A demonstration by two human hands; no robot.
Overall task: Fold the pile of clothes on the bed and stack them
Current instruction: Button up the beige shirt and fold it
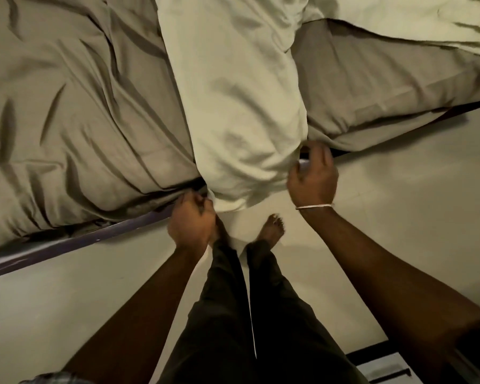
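Hands at the bed point(75, 239) edge, working the near end of a pale cream cloth point(233, 106). Left hand point(191, 223) grip is curled tight, pinching the cloth's lower left corner just above its knuckles. Right hand point(313, 176) grip is half curled at the cloth's lower right edge; fingers touch or hook the fabric, but whether it truly pinches cannot be told. Cloth runs away from both grips, up across the rumpled grey-beige bedsheet point(81, 92), near end draping over the bed edge between the two hands; another pale piece point(413, 20) lies far up, beyond the right grip. Garment type unclear. Step looks like the start of one fold: getting both near corners in hand. Next move likely needs a firm right-side pinch, then both corners pulled taut and level before folding. No stack visible yet.
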